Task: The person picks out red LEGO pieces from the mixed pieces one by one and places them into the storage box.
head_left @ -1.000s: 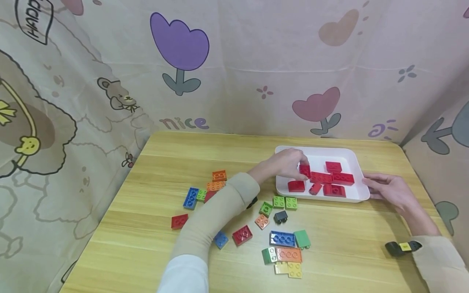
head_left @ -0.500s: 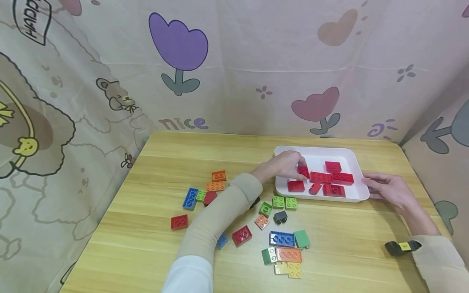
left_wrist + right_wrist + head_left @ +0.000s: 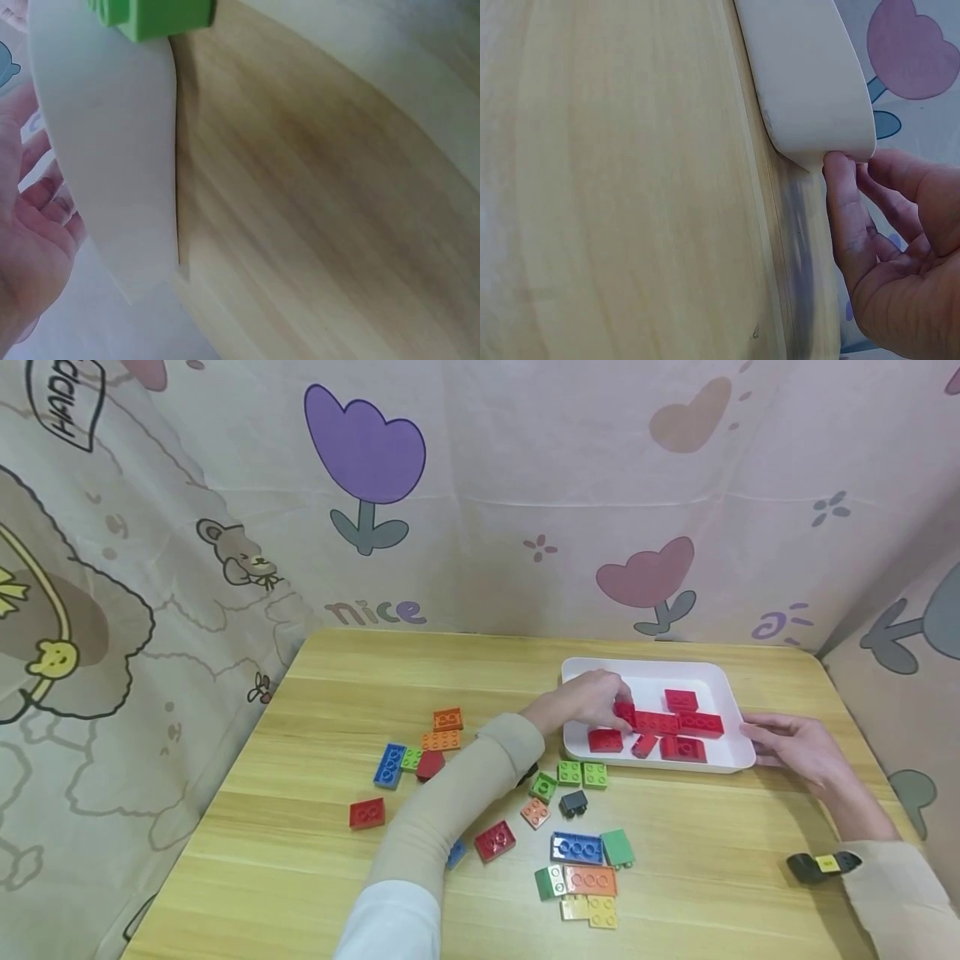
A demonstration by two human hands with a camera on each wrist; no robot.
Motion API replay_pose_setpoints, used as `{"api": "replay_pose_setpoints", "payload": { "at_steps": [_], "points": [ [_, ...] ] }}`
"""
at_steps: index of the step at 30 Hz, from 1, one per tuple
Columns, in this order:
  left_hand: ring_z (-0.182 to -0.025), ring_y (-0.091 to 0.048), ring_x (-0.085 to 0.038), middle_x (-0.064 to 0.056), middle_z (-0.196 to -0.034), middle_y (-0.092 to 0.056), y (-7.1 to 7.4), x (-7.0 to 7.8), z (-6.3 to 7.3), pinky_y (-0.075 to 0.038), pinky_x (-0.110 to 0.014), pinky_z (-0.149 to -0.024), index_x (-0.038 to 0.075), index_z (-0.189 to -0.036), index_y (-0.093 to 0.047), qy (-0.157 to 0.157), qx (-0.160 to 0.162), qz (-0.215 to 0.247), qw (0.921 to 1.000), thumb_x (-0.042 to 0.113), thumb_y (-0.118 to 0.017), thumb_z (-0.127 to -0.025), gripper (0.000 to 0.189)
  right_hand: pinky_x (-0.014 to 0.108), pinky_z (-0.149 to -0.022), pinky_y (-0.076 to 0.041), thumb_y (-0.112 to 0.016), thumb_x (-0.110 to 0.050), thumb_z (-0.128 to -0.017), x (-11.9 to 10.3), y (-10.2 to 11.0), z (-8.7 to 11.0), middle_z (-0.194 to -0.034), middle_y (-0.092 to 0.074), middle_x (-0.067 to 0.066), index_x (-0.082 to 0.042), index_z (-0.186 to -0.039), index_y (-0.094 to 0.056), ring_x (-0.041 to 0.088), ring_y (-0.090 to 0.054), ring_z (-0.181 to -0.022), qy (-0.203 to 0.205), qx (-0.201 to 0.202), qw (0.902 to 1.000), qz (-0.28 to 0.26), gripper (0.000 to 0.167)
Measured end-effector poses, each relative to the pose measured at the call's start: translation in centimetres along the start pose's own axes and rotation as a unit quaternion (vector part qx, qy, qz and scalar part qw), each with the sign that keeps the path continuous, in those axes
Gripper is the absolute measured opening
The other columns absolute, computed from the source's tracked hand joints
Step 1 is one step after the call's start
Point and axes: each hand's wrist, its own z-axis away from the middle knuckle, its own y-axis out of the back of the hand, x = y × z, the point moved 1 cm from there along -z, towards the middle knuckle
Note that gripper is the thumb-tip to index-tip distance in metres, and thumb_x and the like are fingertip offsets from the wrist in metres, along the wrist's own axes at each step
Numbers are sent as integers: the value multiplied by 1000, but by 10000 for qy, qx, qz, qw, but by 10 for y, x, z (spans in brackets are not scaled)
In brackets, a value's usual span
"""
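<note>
My left hand (image 3: 596, 697) reaches over the left part of a white tray (image 3: 652, 668) and pinches a red toy brick (image 3: 624, 713) between thumb and fingers. This brick is partly hidden by the fingertips and sits right beside a longer red brick (image 3: 657, 722). Several more red bricks lie in the tray, among them one at the back (image 3: 681, 700) and one at the front left (image 3: 605, 741). The tray's right end is held by my right hand (image 3: 795, 747); in the right wrist view its fingertips (image 3: 840, 161) touch the tray's end wall (image 3: 817, 112).
Loose bricks lie on the wooden table (image 3: 712, 877): light green ones (image 3: 570, 773) before the tray, a black one (image 3: 573, 803), a blue one (image 3: 576, 847), and a red one (image 3: 367, 814) at left. The left sleeve (image 3: 450, 818) covers part of the scatter. A patterned cloth (image 3: 495, 510) stands behind.
My left hand has shifted slightly right with the red brick, bringing it close against the longer one. My right hand and the tray stay in place.
</note>
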Motion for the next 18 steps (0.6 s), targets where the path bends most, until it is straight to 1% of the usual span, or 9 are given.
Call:
{"api": "replay_pose_setpoints", "payload": {
  "at_steps": [4,9,13,15,18],
  "points": [
    [-108,-60,-7,7,-124,-73,0,0,1,-50,-21,-98,23,-133,-73,-19,14,-36,10000,48,-80,-92,48,23,-74,-64,-72,-23,-102,0,1,-1,-94,-71,-33,-49,-98,-73,-6,-73,-84,10,-16,10000,-93,26],
    [-114,-61,-7,6,-131,-72,1,-2,4,-51,-23,-103,22,-137,-70,28,89,39,9999,51,-80,-91,55,23,-74,-64,-73,-23,-101,0,1,-1,-94,-71,-33,-49,-97,-73,-6,-73,-83,-7,-24,9999,-100,26],
    [-123,-62,-9,5,-136,-70,3,-5,7,-51,-26,-108,20,-140,-68,104,141,200,9996,53,-79,-91,60,23,-74,-64,-73,-24,-101,-1,0,0,-93,-70,-34,-49,-97,-73,-6,-73,-84,-26,-3,10000,-61,25],
    [-126,-62,-10,6,-137,-70,5,-6,10,-51,-26,-109,21,-141,-66,190,159,337,9991,54,-79,-91,62,23,-74,-64,-73,-24,-101,-2,-1,0,-93,-70,-34,-48,-97,-73,-6,-73,-84,-24,3,10000,-46,25],
    [-128,-62,-11,5,-137,-70,10,-9,15,-51,-29,-108,21,-143,-65,169,244,482,9984,57,-76,-92,63,23,-74,-64,-73,-24,-101,-2,-1,1,-93,-70,-34,-48,-98,-73,-6,-73,-84,-6,13,10000,-30,24]
  ]
}}
